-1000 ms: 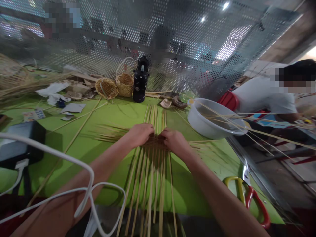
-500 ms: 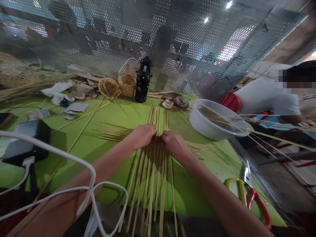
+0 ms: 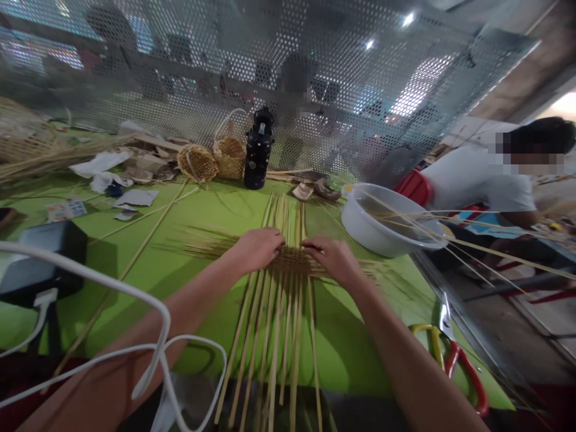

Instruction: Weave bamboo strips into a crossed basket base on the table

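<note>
Long bamboo strips (image 3: 274,336) lie side by side on the green table (image 3: 216,210), running away from me. Thin strips cross them and form a small woven patch (image 3: 293,261) between my hands. My left hand (image 3: 257,248) rests palm down on the left side of the patch, its fingers together and pressing the strips. My right hand (image 3: 333,258) lies on the right side, fingers stretched toward the middle of the weave and touching it.
A white basin (image 3: 387,225) with thin strips stands at the right. Two small baskets (image 3: 215,158) and a black bottle (image 3: 258,150) stand by the perforated metal screen. Shears (image 3: 454,360) lie at the right edge. White cable (image 3: 135,300) and a black box (image 3: 40,258) are left. Another person sits at far right.
My right hand has slid a little to the right, so more of the woven patch shows between the hands. My left hand has stayed in place.
</note>
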`<state>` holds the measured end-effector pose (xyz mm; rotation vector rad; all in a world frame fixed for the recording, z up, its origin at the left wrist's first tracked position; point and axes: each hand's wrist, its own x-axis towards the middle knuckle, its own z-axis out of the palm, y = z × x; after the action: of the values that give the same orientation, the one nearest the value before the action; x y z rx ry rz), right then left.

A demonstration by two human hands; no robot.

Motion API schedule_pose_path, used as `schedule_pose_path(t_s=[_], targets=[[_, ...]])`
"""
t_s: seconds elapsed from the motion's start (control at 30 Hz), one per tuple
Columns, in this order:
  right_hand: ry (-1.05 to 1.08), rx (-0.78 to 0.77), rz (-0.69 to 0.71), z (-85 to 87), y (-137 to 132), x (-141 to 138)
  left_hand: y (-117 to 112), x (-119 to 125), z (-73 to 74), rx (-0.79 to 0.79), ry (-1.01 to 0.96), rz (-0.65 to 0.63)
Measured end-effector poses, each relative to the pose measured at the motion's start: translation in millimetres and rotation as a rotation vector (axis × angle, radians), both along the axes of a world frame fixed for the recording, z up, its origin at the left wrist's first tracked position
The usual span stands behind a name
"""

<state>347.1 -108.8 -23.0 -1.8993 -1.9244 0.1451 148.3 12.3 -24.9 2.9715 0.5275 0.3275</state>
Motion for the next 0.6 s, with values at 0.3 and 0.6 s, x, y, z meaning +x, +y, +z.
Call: schedule_pose_path(t_s=[0.3, 0.6], targets=[[-0.049, -0.119, 0.007, 0.9, -4, 6, -5, 14, -0.6, -0.005, 0.046, -0.044], [-0.076, -0.169, 0.011, 8.4, -8, 9, -12, 24, -1.7, -0.002, 0.06, -0.03]])
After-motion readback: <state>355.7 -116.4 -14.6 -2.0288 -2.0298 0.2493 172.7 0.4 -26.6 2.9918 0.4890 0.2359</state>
